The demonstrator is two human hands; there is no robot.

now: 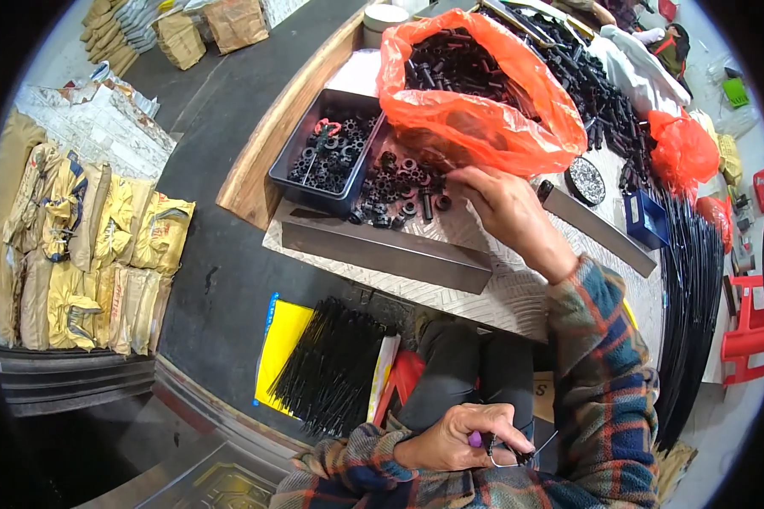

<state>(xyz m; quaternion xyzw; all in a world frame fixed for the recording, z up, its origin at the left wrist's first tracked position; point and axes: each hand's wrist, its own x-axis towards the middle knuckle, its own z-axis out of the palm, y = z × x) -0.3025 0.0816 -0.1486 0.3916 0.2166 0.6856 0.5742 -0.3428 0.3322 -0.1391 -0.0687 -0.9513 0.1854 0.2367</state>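
Note:
My right hand reaches over the work board, fingers bent and drawn together at the edge of a heap of small black nuts and rings. What lies between its fingertips, if anything, is hidden. A short black bolt stands beside those fingers. Low in front of my lap, my left hand is closed around a small black item with a purple bit and a thin bent metal wire; its kind cannot be made out. Behind the heap sits a dark blue bin holding many black nuts.
An orange plastic bag full of black bolts is open behind my right hand. Metal bars edge the board. Black rods lie at the right, and a bundle of thin black strips lies below. Sacks are stacked far left.

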